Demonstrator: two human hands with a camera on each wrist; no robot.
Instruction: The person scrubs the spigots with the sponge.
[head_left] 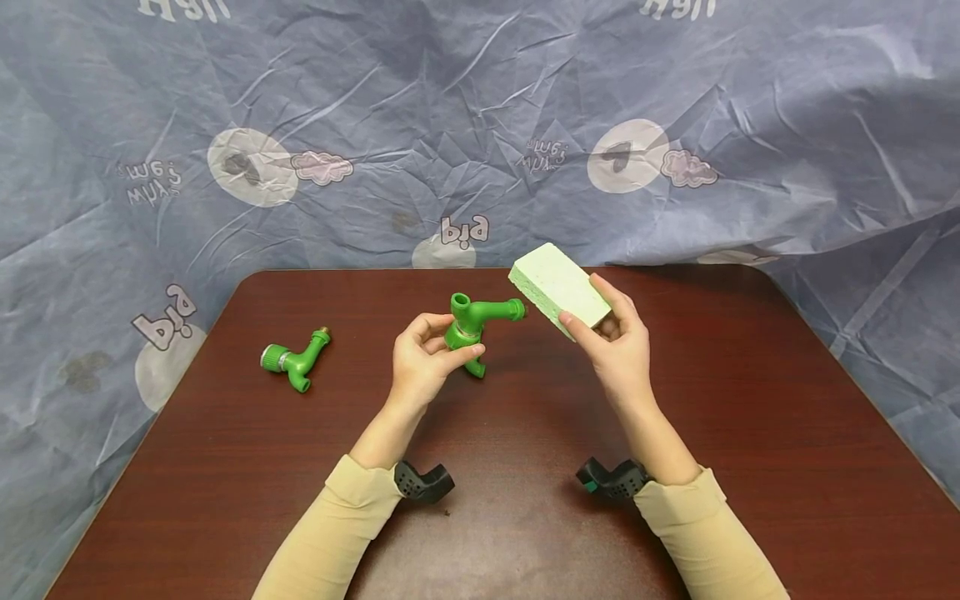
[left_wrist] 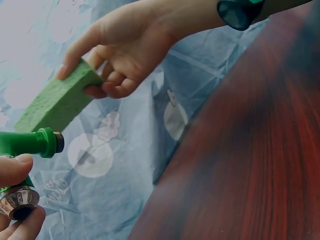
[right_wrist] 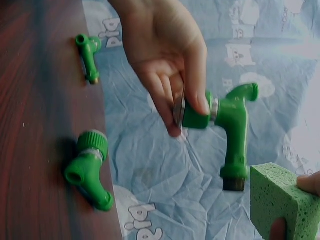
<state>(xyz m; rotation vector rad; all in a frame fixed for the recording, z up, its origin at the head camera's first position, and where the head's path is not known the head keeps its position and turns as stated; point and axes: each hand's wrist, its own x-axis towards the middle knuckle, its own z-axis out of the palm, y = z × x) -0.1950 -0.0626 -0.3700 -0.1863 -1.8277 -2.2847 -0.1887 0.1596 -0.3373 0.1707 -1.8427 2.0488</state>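
My left hand [head_left: 423,358] pinches the knob end of a green plastic faucet [head_left: 487,311], held above the table with its threaded end pointing right. My right hand [head_left: 622,350] grips a light green sponge [head_left: 558,287] between thumb and fingers, close to that threaded end; in the head view a small gap shows between them. A second green faucet [head_left: 300,362] lies on the table to the left. Behind the left hand lies a third green faucet [head_left: 476,368], mostly hidden in the head view; the right wrist view shows its ribbed knob and spout [right_wrist: 87,170].
The dark red-brown wooden table [head_left: 525,517] spreads under both arms. A wrinkled blue-grey printed cloth [head_left: 480,125] hangs behind it and along its sides. Each wrist wears a black camera band, one on the left [head_left: 423,482] and one on the right [head_left: 613,479].
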